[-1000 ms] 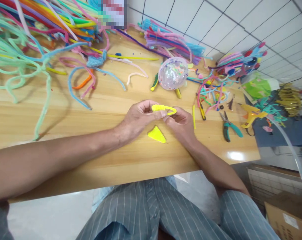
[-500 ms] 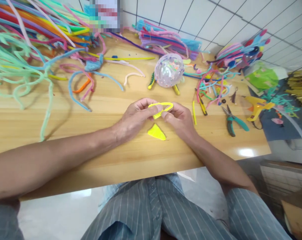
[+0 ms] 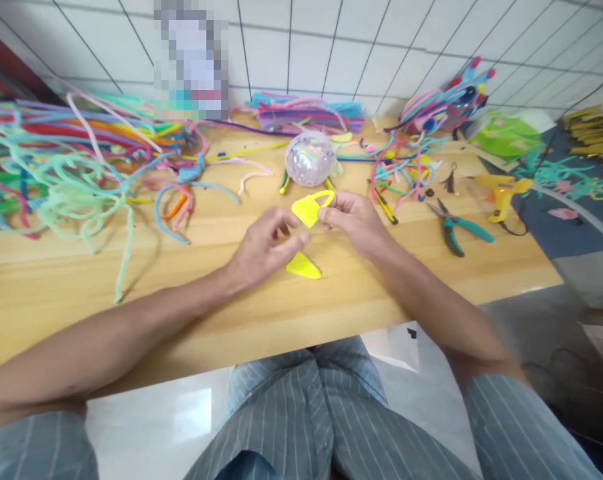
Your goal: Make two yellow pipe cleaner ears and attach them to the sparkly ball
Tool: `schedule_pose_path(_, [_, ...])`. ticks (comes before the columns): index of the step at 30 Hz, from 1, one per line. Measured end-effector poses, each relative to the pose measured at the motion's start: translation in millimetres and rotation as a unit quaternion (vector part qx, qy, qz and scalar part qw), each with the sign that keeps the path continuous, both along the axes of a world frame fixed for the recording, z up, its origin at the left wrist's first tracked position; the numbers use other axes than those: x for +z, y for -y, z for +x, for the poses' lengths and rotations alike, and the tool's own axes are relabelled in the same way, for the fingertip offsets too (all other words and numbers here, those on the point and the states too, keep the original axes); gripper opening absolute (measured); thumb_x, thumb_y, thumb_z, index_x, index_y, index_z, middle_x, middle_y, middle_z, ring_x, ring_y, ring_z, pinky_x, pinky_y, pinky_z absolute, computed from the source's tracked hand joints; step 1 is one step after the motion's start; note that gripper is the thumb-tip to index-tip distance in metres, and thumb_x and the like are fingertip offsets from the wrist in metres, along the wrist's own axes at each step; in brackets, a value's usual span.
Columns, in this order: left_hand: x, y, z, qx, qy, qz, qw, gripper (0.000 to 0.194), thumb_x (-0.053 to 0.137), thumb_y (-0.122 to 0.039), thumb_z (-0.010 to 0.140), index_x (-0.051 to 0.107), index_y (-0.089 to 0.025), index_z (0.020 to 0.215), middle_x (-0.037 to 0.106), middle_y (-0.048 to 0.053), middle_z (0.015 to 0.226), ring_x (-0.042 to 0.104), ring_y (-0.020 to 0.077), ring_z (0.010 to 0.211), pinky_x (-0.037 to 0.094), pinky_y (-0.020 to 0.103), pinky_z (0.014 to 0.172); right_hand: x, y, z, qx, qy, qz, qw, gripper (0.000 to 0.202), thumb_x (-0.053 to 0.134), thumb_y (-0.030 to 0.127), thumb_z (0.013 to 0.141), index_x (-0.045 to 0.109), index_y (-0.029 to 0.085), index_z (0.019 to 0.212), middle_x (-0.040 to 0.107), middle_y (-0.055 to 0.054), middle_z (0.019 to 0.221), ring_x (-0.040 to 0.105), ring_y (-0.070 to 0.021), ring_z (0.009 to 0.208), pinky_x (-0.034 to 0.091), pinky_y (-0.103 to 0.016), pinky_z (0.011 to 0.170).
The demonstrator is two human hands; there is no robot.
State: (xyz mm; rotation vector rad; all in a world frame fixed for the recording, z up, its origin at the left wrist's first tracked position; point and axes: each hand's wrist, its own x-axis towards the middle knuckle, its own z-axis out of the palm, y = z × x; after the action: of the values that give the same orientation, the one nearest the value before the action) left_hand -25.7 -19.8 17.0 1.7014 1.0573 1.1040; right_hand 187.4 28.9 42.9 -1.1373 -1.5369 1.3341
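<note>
My right hand [image 3: 354, 219] pinches a yellow pipe-cleaner piece [image 3: 307, 209], a filled fuzzy patch with an open loop on its right side. Just left of that piece is my left hand [image 3: 268, 243], its thumb and fingers apart with nothing between them. Below, on the wooden table [image 3: 221, 307], lies a second yellow triangular pipe-cleaner piece [image 3: 305, 267], its left end partly behind my left thumb. Beyond my hands stands a clear ball [image 3: 310, 159] with colourful specks inside and dark green and yellow stubs beneath it.
Green-handled pliers [image 3: 458, 228], a yellow utility knife [image 3: 386, 205] and a yellow glue gun [image 3: 501, 193] lie on the right. Pale green pipe cleaners [image 3: 88, 207] sprawl at the left. A pipe-cleaner bundle [image 3: 308, 113] rests by the tiled wall.
My left hand has let go of the looped yellow piece and moved slightly left and down. The piece now shows its flat side, held by my right hand alone. The camera view has tilted up.
</note>
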Motion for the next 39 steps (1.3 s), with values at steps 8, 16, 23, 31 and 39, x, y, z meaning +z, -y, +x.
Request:
schedule_pose_path(8, [-1.6, 6, 1, -0.198, -0.301, 0.14, 0.922, 0.024, 0.061, -0.032, 0.105, 0.078, -0.02, 0.094, 0.079, 0.014, 0.107, 0.07, 0.0273, 0.099, 0.055, 0.041, 0.099, 11.7, -10, 10, 0.009, -0.013, 0.01, 1.0, 0.021, 0.081, 0.035, 0.074, 0.067, 0.02, 0.071, 0.07, 0.001, 0.064, 0.063, -0.013, 0.063, 0.049, -0.027, 0.065])
schedule_pose_path(16, [7.4, -18, -4, -0.005, 0.118, -0.244, 0.963, 0.046, 0.082, -0.063, 0.088, 0.077, -0.018, 0.081, 0.079, 0.007, 0.079, 0.069, 0.0164, 0.058, 0.052, 0.026, 0.053, 42.0, -8, 29, 0.096, 0.058, 0.031, 0.993, 0.017, 0.08, 0.031, 0.079, 0.071, 0.02, 0.07, 0.069, 0.001, 0.066, 0.06, -0.0129, 0.063, 0.046, -0.027, 0.062])
schedule_pose_path(23, [7.8, -21, 3, -0.013, 0.222, -0.411, 0.884, 0.019, 0.081, -0.033, 0.095, 0.075, -0.015, 0.093, 0.083, 0.01, 0.089, 0.081, 0.0204, 0.07, 0.065, 0.028, 0.066, 29.5, -15, 19, 0.208, 0.168, 0.01, 0.964, 0.01, 0.077, 0.023, 0.08, 0.073, 0.019, 0.072, 0.064, 0.005, 0.061, 0.052, -0.0101, 0.056, 0.033, -0.024, 0.053])
schedule_pose_path(31, [10.4, -19, 9, -0.03, 0.248, -0.456, 0.854, 0.019, 0.062, -0.021, 0.104, 0.077, -0.012, 0.098, 0.083, 0.013, 0.09, 0.081, 0.0233, 0.072, 0.066, 0.035, 0.075, 8.9, -18, 16, 0.18, 0.209, 0.028, 0.961, 0.013, 0.074, 0.026, 0.08, 0.07, 0.02, 0.069, 0.061, 0.005, 0.06, 0.049, -0.0108, 0.057, 0.032, -0.026, 0.054])
schedule_pose_path(39, [0.7, -21, 4, -0.098, 0.296, -0.457, 0.833, 0.021, 0.061, -0.024, 0.102, 0.077, -0.011, 0.106, 0.082, 0.015, 0.098, 0.08, 0.0224, 0.078, 0.063, 0.03, 0.072, 2.0, -19, 12, 0.153, 0.228, 0.009, 0.962, 0.014, 0.074, 0.027, 0.076, 0.069, 0.02, 0.066, 0.061, 0.005, 0.061, 0.049, -0.0107, 0.057, 0.032, -0.027, 0.055])
